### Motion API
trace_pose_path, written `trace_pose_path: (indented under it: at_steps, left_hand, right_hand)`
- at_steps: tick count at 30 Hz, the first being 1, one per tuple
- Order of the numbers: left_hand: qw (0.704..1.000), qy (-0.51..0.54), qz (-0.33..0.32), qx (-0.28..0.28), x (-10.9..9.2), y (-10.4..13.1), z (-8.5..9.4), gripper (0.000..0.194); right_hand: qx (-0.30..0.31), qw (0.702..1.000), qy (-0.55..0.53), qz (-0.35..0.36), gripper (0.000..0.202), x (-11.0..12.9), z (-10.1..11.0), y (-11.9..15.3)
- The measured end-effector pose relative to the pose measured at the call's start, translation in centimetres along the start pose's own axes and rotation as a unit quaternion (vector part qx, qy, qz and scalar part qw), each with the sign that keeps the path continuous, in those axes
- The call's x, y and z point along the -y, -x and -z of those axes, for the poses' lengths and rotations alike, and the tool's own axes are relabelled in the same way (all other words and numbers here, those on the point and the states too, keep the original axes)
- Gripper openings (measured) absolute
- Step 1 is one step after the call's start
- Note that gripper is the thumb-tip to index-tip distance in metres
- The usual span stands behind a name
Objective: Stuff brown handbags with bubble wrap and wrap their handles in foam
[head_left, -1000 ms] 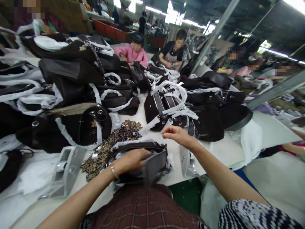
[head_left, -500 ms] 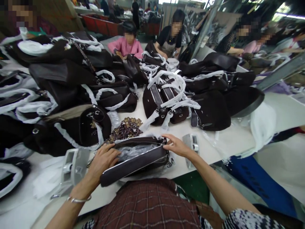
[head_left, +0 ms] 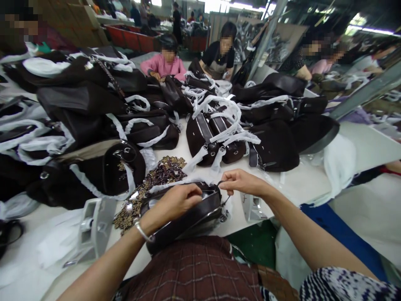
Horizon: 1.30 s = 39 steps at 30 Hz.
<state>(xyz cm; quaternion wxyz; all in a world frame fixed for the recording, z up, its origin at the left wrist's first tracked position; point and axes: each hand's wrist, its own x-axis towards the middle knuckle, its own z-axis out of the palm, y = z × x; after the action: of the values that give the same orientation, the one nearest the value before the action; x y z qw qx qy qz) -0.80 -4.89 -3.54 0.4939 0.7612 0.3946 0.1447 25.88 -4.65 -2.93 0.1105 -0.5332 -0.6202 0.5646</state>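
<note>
A dark brown handbag with a metal zip lies in front of me, tilted toward my apron. My left hand reaches across its opening, fingers curled down at the zipped edge. At the bag's right end, my right hand pinches a small dark tab at the end of the zip; its exact shape is hard to make out. Clear plastic shows inside the opening, partly covered by my left hand. A heap of metal chains lies just behind the bag.
Finished-looking dark bags with white-wrapped handles crowd the table's far side. More bags pile up at left. A grey tape dispenser stands left, another grey holder right. Co-workers sit opposite; a metal post slants at right.
My left hand has moved right, from the bag's left end to its opening. My right hand has gone from spread fingers to a pinch at the bag's right end.
</note>
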Motion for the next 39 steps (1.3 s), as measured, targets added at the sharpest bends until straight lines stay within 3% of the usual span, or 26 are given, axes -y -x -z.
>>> trace_pose_path:
  at_steps: [2, 4, 7, 10, 12, 15, 18, 22, 25, 27, 30, 32, 34, 36, 39]
  left_hand:
    - [0.997, 0.068, -0.015, 0.043, -0.3, -1.4, -2.3, 0.023]
    - [0.977, 0.190, -0.037, 0.090, -0.2, -2.0, -4.1, 0.034]
    - [0.899, 0.422, -0.031, 0.114, 0.3, -1.6, -5.5, 0.050]
    - [0.830, 0.549, 0.010, 0.101, 0.6, -0.8, -5.7, 0.047]
    - [0.827, 0.554, 0.025, 0.090, 0.4, -0.5, -5.7, 0.043]
    - [0.846, 0.528, 0.036, 0.060, 0.0, -0.5, -6.0, 0.039]
    - [0.869, 0.491, 0.059, 0.023, -0.3, -0.3, -6.5, 0.036]
    - [0.889, 0.450, 0.086, -0.008, 0.4, 0.9, -6.9, 0.036]
    - [0.883, 0.455, 0.110, -0.033, 1.5, 2.7, -6.2, 0.036]
    - [0.881, 0.453, 0.122, -0.054, 2.3, 4.5, -4.6, 0.034]
    - [0.879, 0.444, 0.147, -0.099, 3.2, 7.8, -0.7, 0.030]
    - [0.869, 0.445, 0.147, -0.156, 3.4, 9.4, 2.1, 0.028]
    - [0.858, 0.458, 0.121, -0.198, 3.2, 9.8, 3.8, 0.027]
    - [0.853, 0.474, 0.104, -0.193, 2.6, 9.0, 3.9, 0.027]
    - [0.850, 0.492, 0.094, -0.162, 1.8, 6.9, 2.1, 0.028]
  right_hand:
    - [0.041, 0.996, -0.082, 0.020, 0.023, 1.6, -1.1, 0.8]
    - [0.032, 0.995, -0.081, 0.041, 0.018, 2.7, -2.2, 1.2]
    - [-0.003, 0.997, -0.062, 0.046, 0.019, 2.5, -3.1, 1.4]
    - [-0.115, 0.991, -0.024, 0.059, 0.024, 0.1, -3.3, 1.1]
    - [-0.168, 0.978, 0.061, 0.106, 0.043, -2.4, -3.8, 0.6]
    - [-0.101, 0.967, 0.182, 0.145, 0.082, -5.9, -5.0, -0.7]
    - [-0.082, 0.955, 0.251, 0.132, 0.072, -7.5, -6.0, -2.2]
    - [-0.116, 0.931, 0.333, 0.096, 0.048, -6.6, -6.6, -3.4]
    - [-0.136, 0.918, 0.354, 0.115, 0.042, -6.6, -6.5, -3.9]
    - [-0.154, 0.913, 0.356, 0.126, 0.041, -8.0, -5.5, -3.9]
    - [-0.182, 0.908, 0.377, 0.031, 0.030, -11.2, -2.2, -2.9]
    - [-0.219, 0.907, 0.359, -0.019, 0.025, -12.1, -0.1, -1.6]
    - [-0.292, 0.915, 0.280, 0.004, 0.020, -10.7, 0.3, -0.4]
    - [-0.310, 0.930, 0.190, 0.047, 0.020, -7.0, -1.2, 0.5]
    - [-0.161, 0.970, 0.157, 0.096, 0.027, -0.9, -5.3, 0.7]
